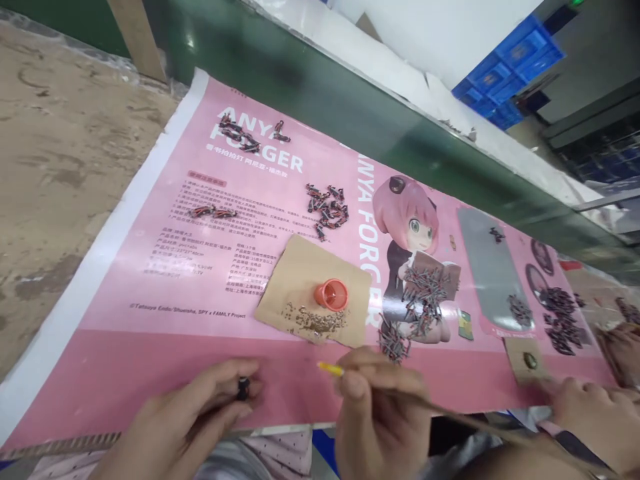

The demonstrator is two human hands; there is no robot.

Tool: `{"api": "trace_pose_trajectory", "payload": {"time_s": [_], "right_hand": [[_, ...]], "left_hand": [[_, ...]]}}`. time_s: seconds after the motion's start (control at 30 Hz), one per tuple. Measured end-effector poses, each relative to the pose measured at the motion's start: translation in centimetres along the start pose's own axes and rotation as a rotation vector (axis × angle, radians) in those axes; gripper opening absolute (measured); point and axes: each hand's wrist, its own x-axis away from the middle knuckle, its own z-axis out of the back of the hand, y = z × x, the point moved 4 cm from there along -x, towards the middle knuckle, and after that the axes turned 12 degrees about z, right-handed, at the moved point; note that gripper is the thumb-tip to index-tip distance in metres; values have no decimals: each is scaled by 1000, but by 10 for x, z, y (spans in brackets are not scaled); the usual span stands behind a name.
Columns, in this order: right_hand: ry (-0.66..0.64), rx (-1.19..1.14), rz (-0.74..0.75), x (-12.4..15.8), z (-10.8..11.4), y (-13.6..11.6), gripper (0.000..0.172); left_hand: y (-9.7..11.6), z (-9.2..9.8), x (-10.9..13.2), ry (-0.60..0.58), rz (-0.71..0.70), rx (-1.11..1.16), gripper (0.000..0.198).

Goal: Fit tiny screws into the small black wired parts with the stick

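My left hand (193,417) pinches a small black part (243,388) between thumb and fingertips, held just above the near edge of the bench (60,167), end-on to me so its top face is up and reachable. My right hand (377,417) grips a thin stick tool (400,392) pencil-style, its yellow tip (330,368) pointing left toward the part. Tip and part are near, not touching. Both hands are closed on what they hold, neither free.

The part is short, dark, roughly cylindrical, with a glossy spot on top. Too small to read any more detail.

Layout reads as a reach-order setup. A brown cardboard scrap (305,280) sits just ahead of my hands on the pink poster (165,347) that covers the bench. It carries a small orange cup (331,295), open side up, and a scatter of tiny metal bits (315,321) beside the cup, so both are a short dip away from the tool tip. A pile of dark pin-like parts (417,300) lies to the right of the card. Red-and-black wired parts sit further back in clusters (327,208), well apart from my hands. The poster probably serves as a light backdrop, so small dark parts show up.

Another person's hand (593,417) is at the lower right, next to a second cardboard scrap (525,360).
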Motion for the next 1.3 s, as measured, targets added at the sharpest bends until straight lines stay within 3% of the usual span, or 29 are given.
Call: {"api": "trace_pose_trajectory", "payload": {"time_s": [0.1,0.2,0.33,0.5,0.73,0.97,1.3], "right_hand": [[99,-98,-126,30,-15,-15,31],[60,-90,-110,47,-27,-23,31],[-49,-71,-47,49,-27,-23,35],[-227,-78,-74,47,-25,-23,42],[-321,-32,-55,46,-24,-22,44],[-343,-23,-12,51,-19,-23,49],[-342,-44,35,41,-23,-26,42]], "left_hand": [[27,-1,-5,9,-58,75,29],[41,-3,-6,49,-114,133,34],[40,-4,-3,59,-64,172,33],[51,-2,-6,39,-51,224,43],[53,-3,-5,29,-50,222,47],[53,-1,-1,62,-19,187,35],[59,0,-4,25,-68,105,37]]}}
